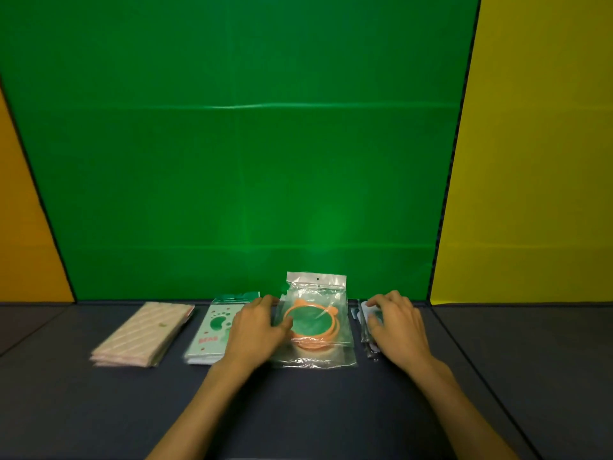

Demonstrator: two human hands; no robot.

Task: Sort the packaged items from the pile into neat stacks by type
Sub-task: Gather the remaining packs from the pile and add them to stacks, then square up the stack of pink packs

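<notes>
Four stacks stand in a row on the dark table point(298, 410). At far left lies a stack of pink striped packets point(142, 333). Beside it is a stack of pale green packets with a bear print point(212, 330). In the middle are clear bags holding an orange ring with ears point(315, 320). My left hand point(258, 327) lies across the green packets, and its fingers touch the left edge of the clear bags. My right hand point(394, 323) rests on a thin stack of clear packets point(365, 327) at the right and hides most of it.
A green backdrop point(232, 161) rises right behind the stacks, with an orange panel point(23, 227) at left and a yellow one point(530, 161) at right. Dark table surface stretches in front of the stacks and to both sides.
</notes>
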